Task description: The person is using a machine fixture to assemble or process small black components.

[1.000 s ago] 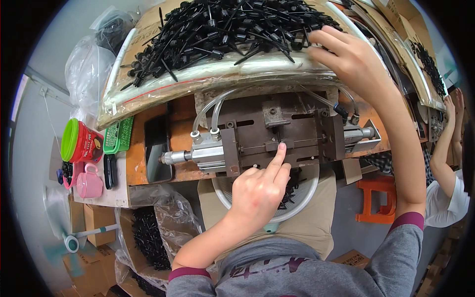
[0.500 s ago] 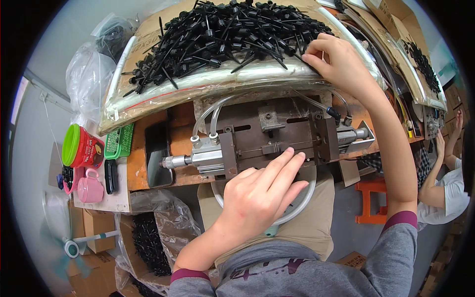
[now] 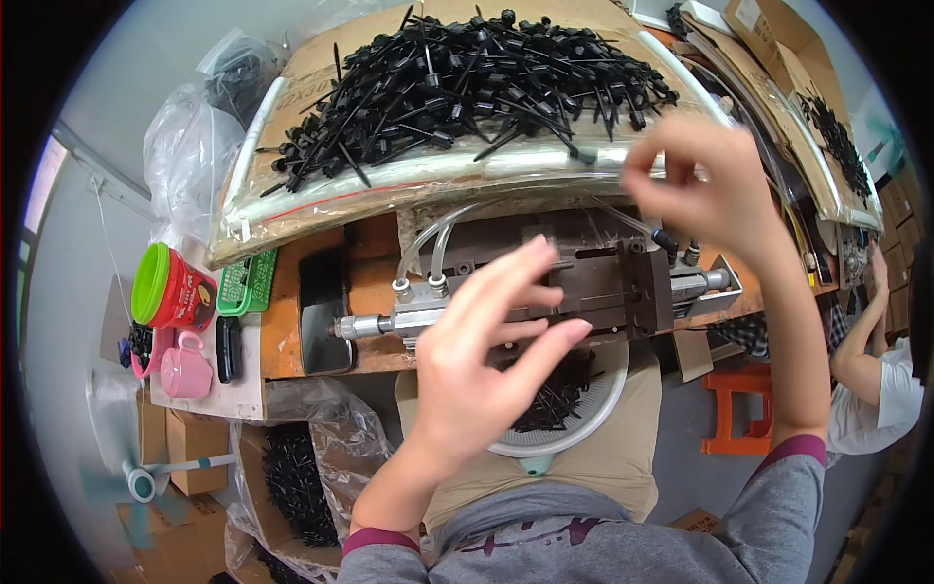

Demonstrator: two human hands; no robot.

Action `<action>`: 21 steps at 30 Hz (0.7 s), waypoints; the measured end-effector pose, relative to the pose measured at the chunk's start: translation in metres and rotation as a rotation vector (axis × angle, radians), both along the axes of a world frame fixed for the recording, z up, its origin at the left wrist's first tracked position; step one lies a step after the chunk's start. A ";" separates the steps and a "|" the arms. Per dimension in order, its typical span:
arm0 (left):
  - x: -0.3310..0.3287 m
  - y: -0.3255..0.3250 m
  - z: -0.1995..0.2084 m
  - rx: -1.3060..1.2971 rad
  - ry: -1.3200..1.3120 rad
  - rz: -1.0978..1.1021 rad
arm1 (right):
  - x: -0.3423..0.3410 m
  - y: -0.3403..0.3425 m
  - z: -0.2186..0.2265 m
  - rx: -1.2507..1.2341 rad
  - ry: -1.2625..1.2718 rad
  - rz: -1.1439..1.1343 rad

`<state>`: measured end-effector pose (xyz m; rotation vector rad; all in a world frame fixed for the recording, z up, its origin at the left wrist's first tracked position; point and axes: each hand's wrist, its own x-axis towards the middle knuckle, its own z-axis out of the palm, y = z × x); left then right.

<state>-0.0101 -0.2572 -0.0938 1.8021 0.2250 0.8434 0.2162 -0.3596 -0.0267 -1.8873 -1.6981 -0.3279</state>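
My left hand [image 3: 477, 355] hovers over the left part of a dark metal jig [image 3: 593, 287], fingers spread, nothing visible in them. It hides the middle of the jig and part of the silver air cylinder [image 3: 416, 315]. My right hand [image 3: 705, 180] is blurred, above the jig's right side, thumb and forefinger pinched. A smeared black cable tie [image 3: 582, 156] with a small block-shaped head seems to stick out leftward from the pinch. Behind the jig, a large pile of similar black cable ties [image 3: 457, 88] lies on a plastic-wrapped cardboard sheet [image 3: 379, 195].
On my lap rests a white basket [image 3: 608, 409] with black pieces inside. Clear air hoses [image 3: 438, 248] curve over the jig. Leftward are a phone [image 3: 324, 311], a green basket [image 3: 255, 282], a red tub [image 3: 185, 292] and a pink mug [image 3: 187, 370]. A co-worker [image 3: 880, 389] sits at right.
My right hand has drawn back from the pile's edge, toward me. My left hand has lifted off the jig and moved left, its fingers spreading; pieces in the lap basket now show.
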 end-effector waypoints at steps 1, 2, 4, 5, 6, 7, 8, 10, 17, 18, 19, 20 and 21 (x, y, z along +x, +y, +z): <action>0.000 0.002 0.003 -0.257 -0.001 -0.074 | -0.008 -0.001 -0.008 0.087 -0.119 0.206; -0.001 0.004 0.006 -0.516 -0.006 -0.161 | -0.019 -0.002 -0.016 0.102 -0.168 0.313; -0.003 0.010 0.009 -0.576 0.055 -0.245 | -0.035 -0.006 -0.019 0.057 -0.245 0.363; -0.007 0.009 0.009 -0.486 0.050 -0.208 | -0.037 0.001 -0.019 0.098 -0.239 0.397; -0.008 0.009 0.008 -0.400 0.044 -0.179 | -0.031 0.010 -0.022 0.131 -0.234 0.425; -0.012 0.009 0.007 -0.269 0.044 -0.124 | -0.026 0.018 -0.023 0.166 -0.228 0.454; -0.016 0.008 0.003 -0.080 0.062 -0.052 | -0.025 0.030 -0.022 0.161 -0.118 0.380; -0.022 0.002 -0.004 0.302 0.087 0.067 | -0.013 0.050 -0.008 0.182 0.070 0.176; -0.015 -0.028 -0.055 0.744 0.276 0.095 | 0.015 0.121 0.010 -0.372 0.187 -0.244; -0.014 -0.029 -0.058 0.790 0.297 0.096 | 0.020 0.122 0.005 -0.321 0.120 -0.220; -0.011 -0.031 -0.059 0.819 0.294 0.084 | 0.027 0.123 -0.003 -0.270 0.053 -0.197; -0.010 -0.031 -0.060 0.839 0.316 0.098 | 0.028 0.122 -0.005 -0.220 -0.013 -0.168; -0.008 -0.031 -0.061 0.858 0.338 0.111 | 0.030 0.118 -0.006 -0.229 -0.008 -0.173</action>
